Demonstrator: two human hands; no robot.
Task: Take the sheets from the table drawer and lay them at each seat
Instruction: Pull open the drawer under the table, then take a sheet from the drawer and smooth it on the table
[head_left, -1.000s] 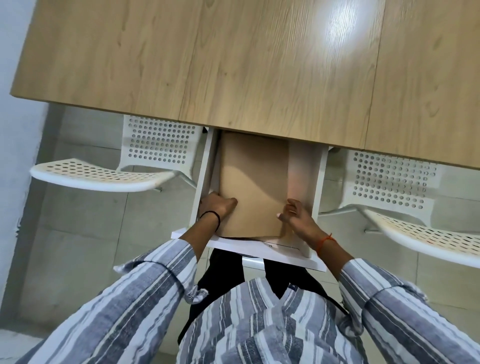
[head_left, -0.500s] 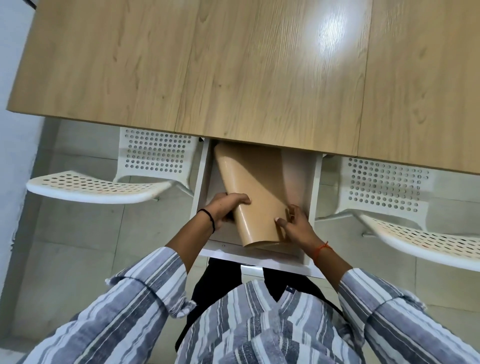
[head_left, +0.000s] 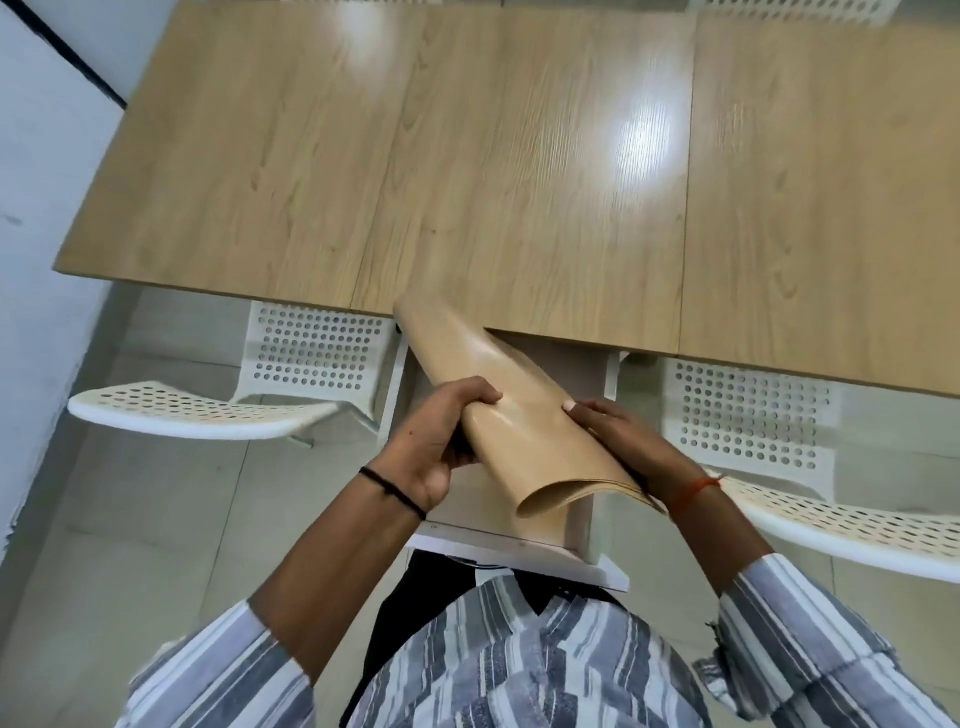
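Note:
A stack of tan sheets (head_left: 524, 421), curved into a loose roll, is lifted above the open white drawer (head_left: 514, 553) under the table's near edge. My left hand (head_left: 441, 441) grips the roll's left side, thumb on top and fingers curled beneath. My right hand (head_left: 618, 436) holds the right side, with fingertips on the upper surface. The far end of the roll reaches up to the edge of the wooden table (head_left: 467, 171). The near end shows several layered sheet edges.
A white perforated chair (head_left: 249, 395) stands left of the drawer and another white perforated chair (head_left: 769, 457) stands right of it. More chair backs show at the table's far edge (head_left: 779, 10). A pale wall (head_left: 41, 156) borders the left.
The sheets lay flat in the drawer a second ago. Both hands have curled them and lifted them up out of the drawer. The view has tilted up, showing more tabletop.

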